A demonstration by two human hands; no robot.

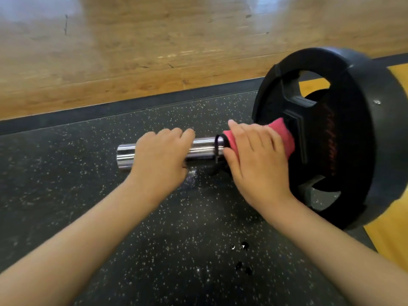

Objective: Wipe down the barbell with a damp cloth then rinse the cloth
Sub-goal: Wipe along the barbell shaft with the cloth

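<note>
The barbell's chrome sleeve (127, 156) sticks out to the left of the black weight plates (353, 133). My left hand (161, 157) is wrapped over the sleeve near its free end. My right hand (258, 160) presses a pink cloth (284, 133) around the sleeve right against the inner plate. A thin black clip or strap (218, 149) rings the sleeve between my two hands. The rest of the bar is hidden behind the plates.
The barbell rests on a black speckled rubber mat (66, 184). Small wet spots (240, 257) lie on the mat in front of me. A wooden floor (132, 51) lies beyond the mat's edge. Yellow flooring (393, 235) shows to the right of the plates.
</note>
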